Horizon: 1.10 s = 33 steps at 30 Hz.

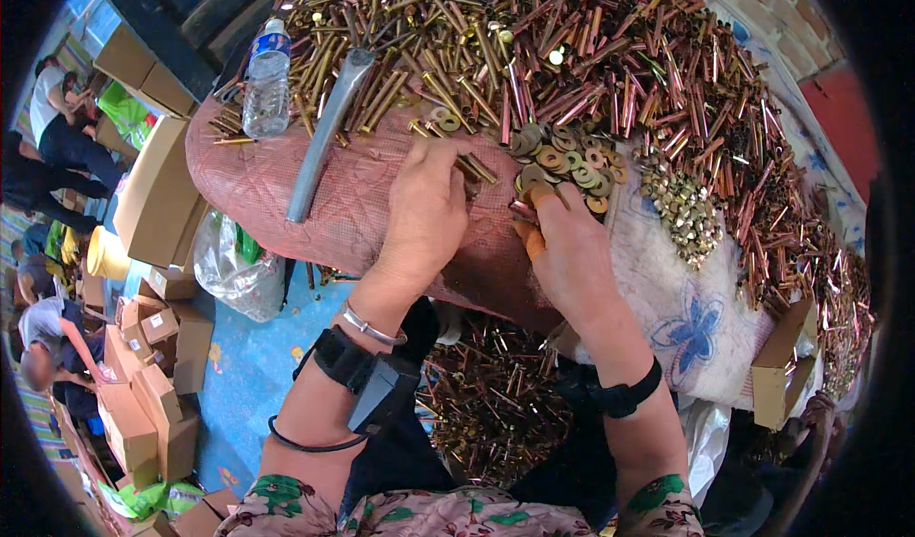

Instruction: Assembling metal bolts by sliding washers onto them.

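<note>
A large heap of brass and copper tubes (pixel 572 51) covers the cloth-draped work surface (pixel 362 203). My left hand (pixel 424 208) rests palm down on the reddish cloth, its fingertips on a few loose brass tubes (pixel 474 167). My right hand (pixel 562 242) lies beside it, fingers bent near a pile of flat metal washers (pixel 567 156); a small copper piece shows at its fingertips, though I cannot tell if it is gripped. A mound of small brass caps (pixel 681 208) sits to the right of the washers. Both wrists wear black straps.
A clear plastic water bottle (pixel 266 80) and a grey metal bar (pixel 324 137) lie at the left of the heap. More tubes fill a space below the surface (pixel 496 394). Cardboard boxes (pixel 157 194) stack on the blue floor at left, where other people sit (pixel 48 337). A small open box (pixel 782 365) stands at right.
</note>
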Each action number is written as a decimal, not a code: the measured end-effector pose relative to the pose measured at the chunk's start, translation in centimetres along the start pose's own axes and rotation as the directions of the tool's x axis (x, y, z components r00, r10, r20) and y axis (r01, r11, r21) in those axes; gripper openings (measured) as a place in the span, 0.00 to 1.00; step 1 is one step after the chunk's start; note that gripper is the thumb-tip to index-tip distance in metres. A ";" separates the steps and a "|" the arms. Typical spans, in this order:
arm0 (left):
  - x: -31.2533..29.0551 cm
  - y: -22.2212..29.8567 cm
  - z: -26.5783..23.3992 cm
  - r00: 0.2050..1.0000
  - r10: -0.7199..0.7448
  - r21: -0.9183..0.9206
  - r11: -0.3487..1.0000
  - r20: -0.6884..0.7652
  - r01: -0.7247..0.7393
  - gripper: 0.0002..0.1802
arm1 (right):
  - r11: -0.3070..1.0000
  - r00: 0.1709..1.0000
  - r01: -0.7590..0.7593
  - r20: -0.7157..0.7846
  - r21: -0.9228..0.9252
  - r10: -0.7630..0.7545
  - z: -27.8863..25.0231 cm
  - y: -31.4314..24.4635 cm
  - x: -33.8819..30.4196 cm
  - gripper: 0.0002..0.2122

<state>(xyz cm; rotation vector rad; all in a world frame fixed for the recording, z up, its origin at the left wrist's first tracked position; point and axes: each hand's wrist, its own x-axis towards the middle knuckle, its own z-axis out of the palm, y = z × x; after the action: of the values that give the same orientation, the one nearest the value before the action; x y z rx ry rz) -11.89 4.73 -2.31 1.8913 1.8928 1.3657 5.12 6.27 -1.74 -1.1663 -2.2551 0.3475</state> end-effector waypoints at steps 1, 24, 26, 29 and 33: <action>0.1 0.1 0.1 1.000 0.017 0.063 0.998 -0.025 -0.015 0.16 | 1.000 1.000 0.001 -0.009 0.002 -0.001 -0.1 0.0 -0.1 0.14; 2.2 4.2 2.6 0.944 0.296 0.281 0.927 -0.148 -0.247 0.07 | 0.989 0.975 -0.139 -0.180 -0.053 0.128 -3.9 4.2 -3.5 0.11; 0.7 4.3 2.2 0.956 0.261 0.245 0.943 -0.134 -0.223 0.12 | 0.973 0.980 -0.179 -0.117 -0.149 0.163 -3.5 5.2 -4.5 0.09; -0.1 3.8 1.7 0.971 -0.236 -0.051 0.971 -0.045 0.233 0.19 | 0.993 0.992 -0.115 -0.066 -0.036 0.112 -2.7 3.8 -3.4 0.07; 0.1 2.2 3.1 1.000 -0.003 0.017 1.000 -0.016 0.004 0.14 | 0.990 0.975 -0.142 -0.171 0.014 0.142 -3.6 3.8 -3.8 0.05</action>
<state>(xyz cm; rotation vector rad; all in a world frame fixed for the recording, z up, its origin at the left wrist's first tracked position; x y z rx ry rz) -8.28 5.85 -2.60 1.8897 1.9204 1.3722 11.48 5.30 -2.04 -1.3090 -2.0292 0.2921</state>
